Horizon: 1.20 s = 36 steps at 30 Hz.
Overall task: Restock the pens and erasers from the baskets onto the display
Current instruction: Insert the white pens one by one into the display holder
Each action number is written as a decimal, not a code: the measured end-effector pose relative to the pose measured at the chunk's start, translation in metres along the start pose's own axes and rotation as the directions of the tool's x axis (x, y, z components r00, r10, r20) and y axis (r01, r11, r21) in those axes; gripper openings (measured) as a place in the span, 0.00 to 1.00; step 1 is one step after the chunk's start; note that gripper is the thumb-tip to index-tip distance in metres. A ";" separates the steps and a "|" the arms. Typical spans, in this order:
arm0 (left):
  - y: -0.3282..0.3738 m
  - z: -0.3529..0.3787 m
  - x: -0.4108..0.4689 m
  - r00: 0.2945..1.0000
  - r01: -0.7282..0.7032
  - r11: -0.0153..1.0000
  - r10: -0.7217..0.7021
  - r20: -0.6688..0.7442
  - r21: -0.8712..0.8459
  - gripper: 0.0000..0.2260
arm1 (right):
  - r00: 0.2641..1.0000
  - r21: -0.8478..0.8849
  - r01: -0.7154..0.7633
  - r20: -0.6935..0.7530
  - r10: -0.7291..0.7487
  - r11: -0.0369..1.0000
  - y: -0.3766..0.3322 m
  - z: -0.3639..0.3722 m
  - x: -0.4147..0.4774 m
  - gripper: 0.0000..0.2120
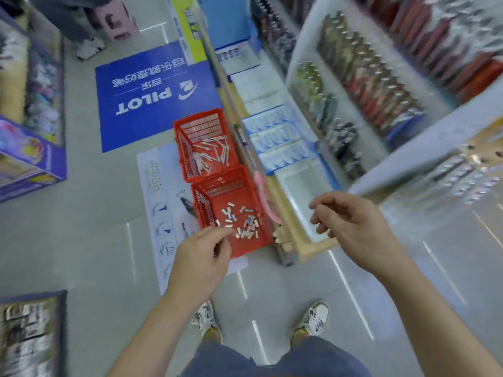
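2 red baskets (217, 170) sit on the floor; left hand (202, 254) and right hand (351, 224), loosely curled and seemingly empty, risk scattering small erasers (242, 221).

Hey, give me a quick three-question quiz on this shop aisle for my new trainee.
1. True or false: both red baskets sit on the floor beside the display.
2. Which basket holds the pens: the near basket or the far basket?
3. What brand name is on the blue floor mat?

Key: 1 true. 2 the far basket; the near one holds erasers. 3 PILOT.
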<state>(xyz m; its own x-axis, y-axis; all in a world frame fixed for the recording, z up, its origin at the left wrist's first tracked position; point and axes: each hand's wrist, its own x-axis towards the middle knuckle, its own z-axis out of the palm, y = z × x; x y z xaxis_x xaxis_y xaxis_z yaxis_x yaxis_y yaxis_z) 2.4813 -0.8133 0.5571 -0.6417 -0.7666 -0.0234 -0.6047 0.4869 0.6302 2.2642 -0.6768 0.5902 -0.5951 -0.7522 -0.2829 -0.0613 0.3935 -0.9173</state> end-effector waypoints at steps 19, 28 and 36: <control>-0.347 -0.202 0.121 0.974 0.222 0.975 -0.221 0.041 -0.005 0.10 | 0.987 -0.168 -0.158 -0.063 0.149 0.973 -0.041 0.380 0.153 0.09; -0.421 -0.168 0.325 0.949 0.072 0.991 -0.103 0.298 0.113 0.12 | 0.947 -0.066 -0.279 -0.182 0.263 0.958 -0.001 0.442 0.330 0.10; -0.522 -0.035 0.537 0.879 -0.091 0.980 -0.005 0.476 0.179 0.12 | 0.931 -0.165 -0.301 -0.262 0.253 0.939 0.101 0.480 0.534 0.10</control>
<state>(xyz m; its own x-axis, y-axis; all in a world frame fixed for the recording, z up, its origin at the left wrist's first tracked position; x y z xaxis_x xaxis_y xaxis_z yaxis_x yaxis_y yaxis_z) 2.4688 -1.4935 0.2425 -0.7858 -0.4771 -0.3935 -0.6183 0.6219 0.4806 2.3249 -1.2929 0.2122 -0.7795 -0.4629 -0.4221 -0.0107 0.6835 -0.7299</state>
